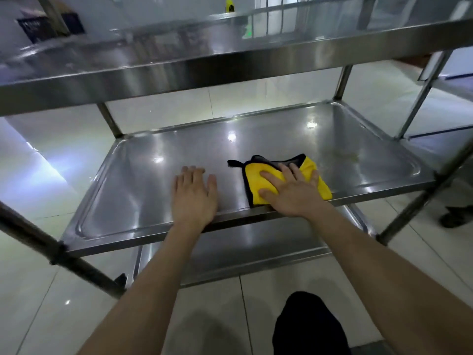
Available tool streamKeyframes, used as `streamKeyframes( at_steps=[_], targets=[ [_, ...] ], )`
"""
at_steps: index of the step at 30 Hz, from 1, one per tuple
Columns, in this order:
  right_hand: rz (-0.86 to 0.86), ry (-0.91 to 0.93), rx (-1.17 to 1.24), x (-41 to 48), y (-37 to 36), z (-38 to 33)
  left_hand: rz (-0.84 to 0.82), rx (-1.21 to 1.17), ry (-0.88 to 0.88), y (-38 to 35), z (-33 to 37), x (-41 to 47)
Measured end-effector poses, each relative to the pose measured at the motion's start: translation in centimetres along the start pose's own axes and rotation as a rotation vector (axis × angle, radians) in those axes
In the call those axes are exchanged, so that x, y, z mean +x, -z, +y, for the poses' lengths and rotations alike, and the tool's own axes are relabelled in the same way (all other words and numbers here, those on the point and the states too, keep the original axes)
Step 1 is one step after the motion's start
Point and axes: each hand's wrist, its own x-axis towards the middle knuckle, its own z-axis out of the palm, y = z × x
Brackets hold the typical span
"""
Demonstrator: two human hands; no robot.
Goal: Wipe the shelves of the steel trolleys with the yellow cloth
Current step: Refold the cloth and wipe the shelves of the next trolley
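A steel trolley fills the view, and I look under its top shelf (230, 65) at the middle shelf (143, 160). A yellow cloth with a dark edge (256, 179) lies folded near that shelf's front rim, right of centre. My right hand (291, 190) presses flat on the cloth with its fingers spread over it. My left hand (193, 194) lies flat and bare on the steel to the left of the cloth, palm down, fingers apart. A bottom shelf (245, 254) shows below the front rim.
A second steel trolley (435, 144) stands close on the right, with a dark caster (453, 219) on the tiled floor. The trolley's legs (76, 265) slant at the front left and right. My dark-clothed knee (307, 326) is at the bottom. A yellow object (229, 5) stands far behind.
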Motion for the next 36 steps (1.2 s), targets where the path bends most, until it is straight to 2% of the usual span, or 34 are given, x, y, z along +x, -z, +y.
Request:
streamKeyframes(
  at_steps=[3,8,13,15,18,22,25,29,34,36],
  targets=[
    [0.011,0.014,-0.012,-0.3,-0.1,-0.1,-0.091,0.085,0.032,-2.1,3.1,0.2],
    [0.031,0.057,0.012,1.4,-0.2,2.6,-0.156,0.170,0.043,-2.8,3.1,0.0],
    [-0.010,-0.194,0.004,6.9,2.3,11.7,-0.212,0.144,0.055,-2.4,3.3,-0.3],
    [-0.059,-0.327,0.030,10.2,3.4,12.5,-0.191,0.175,0.038,-2.4,3.5,-0.5],
    [-0.058,-0.365,-0.009,15.4,4.0,7.5,-0.171,0.182,0.018,-2.6,3.6,-0.5],
    [-0.091,-0.018,-0.090,18.2,2.7,-5.6,-0.094,0.138,0.006,-2.7,3.2,-0.8],
    [-0.110,0.109,-0.085,17.9,1.9,-9.1,-0.087,0.126,0.024,-2.7,2.9,-0.7],
    [-0.068,0.095,-0.026,16.8,2.2,-2.8,-0.102,0.089,0.046,-2.5,3.0,-0.6],
    [-0.022,-0.248,0.000,13.3,3.9,13.0,-0.090,0.077,0.049,-2.3,3.8,-0.9],
    [-0.015,-0.353,0.001,12.1,4.1,15.3,-0.087,0.074,0.043,-2.3,4.0,-1.0]
  ],
)
